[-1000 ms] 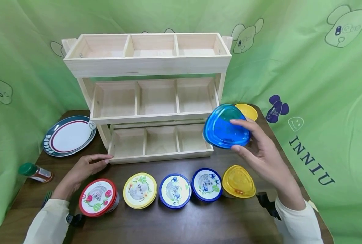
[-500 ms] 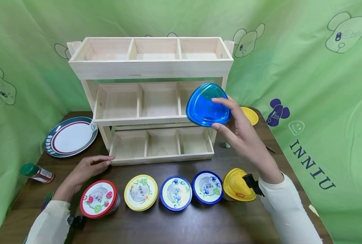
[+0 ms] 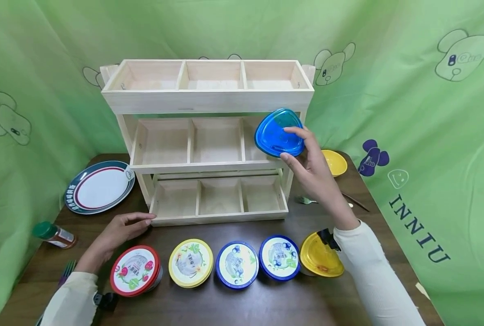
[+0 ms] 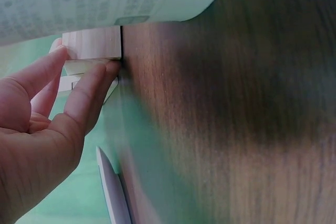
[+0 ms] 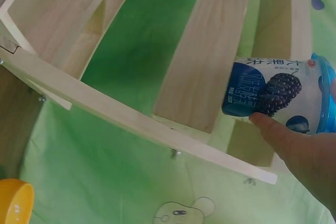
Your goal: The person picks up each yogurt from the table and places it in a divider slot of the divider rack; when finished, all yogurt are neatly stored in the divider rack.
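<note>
My right hand [image 3: 317,174] grips a fruit cup [image 5: 265,90] with a blue lid [image 3: 272,138] and a dark berry printed on its side. It holds the cup in front of the right compartment of the middle tier of a three-tier wooden rack [image 3: 209,102]. All of the rack's other compartments look bare. At the bottom tier's front left corner, my left hand [image 3: 121,230] pinches the wood between thumb and fingers; the left wrist view shows fingertips on the board's end [image 4: 93,44].
Across the front stand a red-lidded jar [image 3: 135,270], a yellow-lidded one [image 3: 191,262], two blue-lidded ones [image 3: 237,265] and an amber-lidded cup [image 3: 322,258]. Left are a plate [image 3: 100,187], a spice bottle [image 3: 55,235] and a fork [image 3: 68,270]; right, a yellow bowl [image 3: 334,163] and another fork [image 3: 306,200].
My right hand has carried the blue-lidded cup up and left, from beside the rack to the middle tier's right compartment. My left hand has stayed at the corner. The head view has tilted slightly upward.
</note>
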A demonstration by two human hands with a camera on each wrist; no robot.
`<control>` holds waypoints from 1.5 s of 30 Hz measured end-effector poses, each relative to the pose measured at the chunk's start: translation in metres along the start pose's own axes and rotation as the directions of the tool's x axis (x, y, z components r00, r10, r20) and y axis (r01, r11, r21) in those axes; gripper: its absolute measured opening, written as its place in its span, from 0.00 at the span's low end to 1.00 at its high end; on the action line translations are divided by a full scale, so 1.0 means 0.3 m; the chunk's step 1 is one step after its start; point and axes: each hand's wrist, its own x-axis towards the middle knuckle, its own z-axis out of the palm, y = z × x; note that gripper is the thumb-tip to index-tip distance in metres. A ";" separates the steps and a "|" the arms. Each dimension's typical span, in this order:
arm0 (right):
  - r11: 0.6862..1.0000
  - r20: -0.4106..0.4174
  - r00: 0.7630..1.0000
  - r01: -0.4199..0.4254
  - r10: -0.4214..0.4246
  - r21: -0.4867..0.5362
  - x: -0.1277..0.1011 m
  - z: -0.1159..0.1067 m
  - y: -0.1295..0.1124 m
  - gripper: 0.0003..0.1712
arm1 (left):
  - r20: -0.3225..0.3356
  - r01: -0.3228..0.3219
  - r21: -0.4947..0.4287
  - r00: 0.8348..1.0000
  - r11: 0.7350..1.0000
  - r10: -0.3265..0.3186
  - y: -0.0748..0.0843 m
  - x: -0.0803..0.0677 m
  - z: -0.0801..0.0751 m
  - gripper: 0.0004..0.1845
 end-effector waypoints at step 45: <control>0.968 0.058 0.982 -0.169 0.182 -0.184 -0.010 -0.028 -0.045 0.32 | 0.004 -0.003 0.024 1.000 1.000 0.003 0.005 -0.005 0.005 0.23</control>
